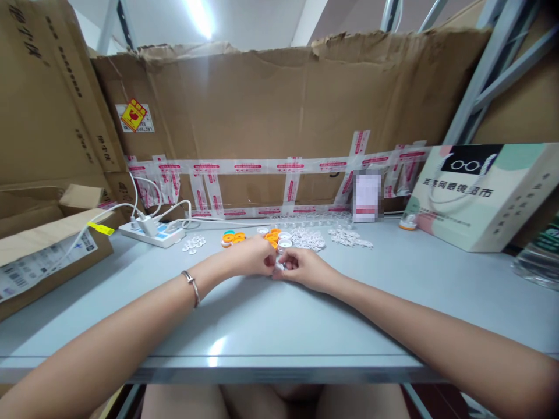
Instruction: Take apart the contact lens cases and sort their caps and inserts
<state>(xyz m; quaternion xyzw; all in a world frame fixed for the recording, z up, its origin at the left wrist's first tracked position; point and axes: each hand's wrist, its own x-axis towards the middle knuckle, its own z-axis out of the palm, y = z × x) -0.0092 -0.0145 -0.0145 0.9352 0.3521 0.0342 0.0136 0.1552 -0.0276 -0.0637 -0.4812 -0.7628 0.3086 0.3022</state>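
Observation:
My hands meet near the middle of the grey table (244, 326). My right hand (308, 269) is closed in a pinch on a small white plastic piece (279, 266). Against the same piece, the fingers of my left hand (255, 256) are closed too, partly hidden by the hand itself. Just beyond the hands lie orange round parts (238, 238) and white round caps (285, 243). A pile of small white rings (308, 238) spreads to their right, and flat white pieces (349, 238) lie farther right. Several small white discs (194, 244) are scattered left of the orange parts.
A power strip (152, 234) with plugs and white cables stands at the back left, beside an open cardboard box (52, 256). Tall cardboard (271, 110) walls the back. At right are an orange-and-white round item (407, 223), a printed carton bag (471, 203) and a clear bottle (539, 256).

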